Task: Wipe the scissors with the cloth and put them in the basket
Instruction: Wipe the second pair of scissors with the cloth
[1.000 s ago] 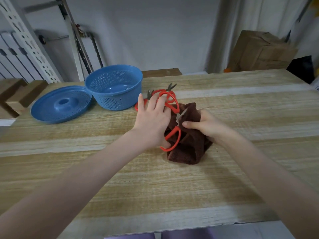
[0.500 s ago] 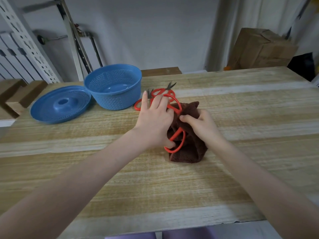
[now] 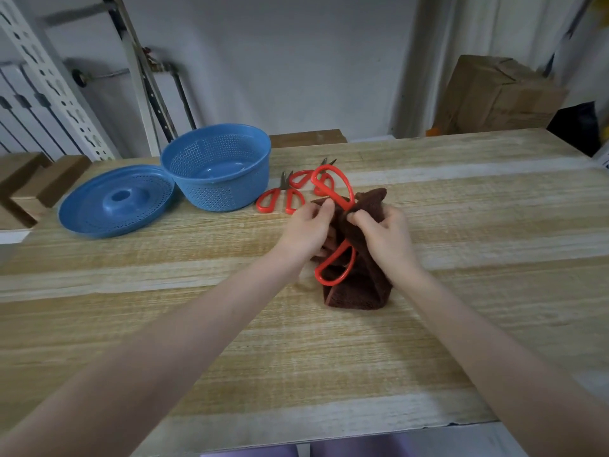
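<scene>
Wrapping the scissors (image 3: 352,260) at frame centre, the cloth (image 3: 359,291) is pinched by both left hand (image 3: 306,229) and right hand (image 3: 385,239). Best to rub firmly along the blades (hidden now), then reach for the basket (image 3: 217,196), upper left.

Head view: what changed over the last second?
The left hand, which lay flat with straight fingers on the large red-handled scissors, now curls and pinches the brown cloth beside the right hand, which keeps its pinch. The cloth is bunched higher round the scissors. The two small scissors, blue basket and lid stayed put.
</scene>
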Demonstrator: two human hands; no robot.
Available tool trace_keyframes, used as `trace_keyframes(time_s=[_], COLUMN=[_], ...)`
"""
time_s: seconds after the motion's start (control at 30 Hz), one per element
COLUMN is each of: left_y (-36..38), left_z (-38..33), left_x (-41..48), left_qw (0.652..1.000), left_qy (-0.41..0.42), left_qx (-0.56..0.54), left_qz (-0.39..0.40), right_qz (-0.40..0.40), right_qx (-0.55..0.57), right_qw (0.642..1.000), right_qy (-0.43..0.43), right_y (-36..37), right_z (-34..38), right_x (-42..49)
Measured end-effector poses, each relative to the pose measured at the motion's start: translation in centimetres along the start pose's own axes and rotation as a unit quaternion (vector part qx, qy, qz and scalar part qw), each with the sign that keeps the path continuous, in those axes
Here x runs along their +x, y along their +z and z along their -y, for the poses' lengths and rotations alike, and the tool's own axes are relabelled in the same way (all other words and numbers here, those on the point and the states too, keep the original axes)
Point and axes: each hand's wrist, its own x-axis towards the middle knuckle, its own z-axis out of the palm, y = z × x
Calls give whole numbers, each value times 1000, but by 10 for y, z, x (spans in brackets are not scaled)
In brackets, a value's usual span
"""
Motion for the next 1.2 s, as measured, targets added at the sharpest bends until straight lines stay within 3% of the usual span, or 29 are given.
trace_keyframes(time_s=[0.23, 0.4, 0.53, 0.63, 0.77, 1.0, 1.2], left_y=[24, 26, 27, 26, 23, 20, 15], left_z=[8, 8, 7, 7, 7, 2, -1], left_x=[12, 12, 11, 12, 16, 13, 12], left_qw=[984, 971, 955, 947, 946, 957, 958], left_qy=[51, 128, 158, 183, 195, 194, 185], left_qx=[-103, 24, 106, 123, 123, 89, 72], left_qz=[-140, -200, -228, -234, -227, -196, -205], right_qz=[39, 57, 38, 15, 1, -9, -22], right_qx=[-19, 16, 16, 33, 113, 46, 111], right_qw=[999, 998, 999, 998, 994, 997, 994], right_qy=[-15, 3, -31, -48, -8, -68, -7], right_y=[9, 10, 15, 18, 24, 19, 19], right_z=[-3, 0, 0, -2, -1, 2, 4], right_x=[-2, -1, -2, -7, -13, -11, -6])
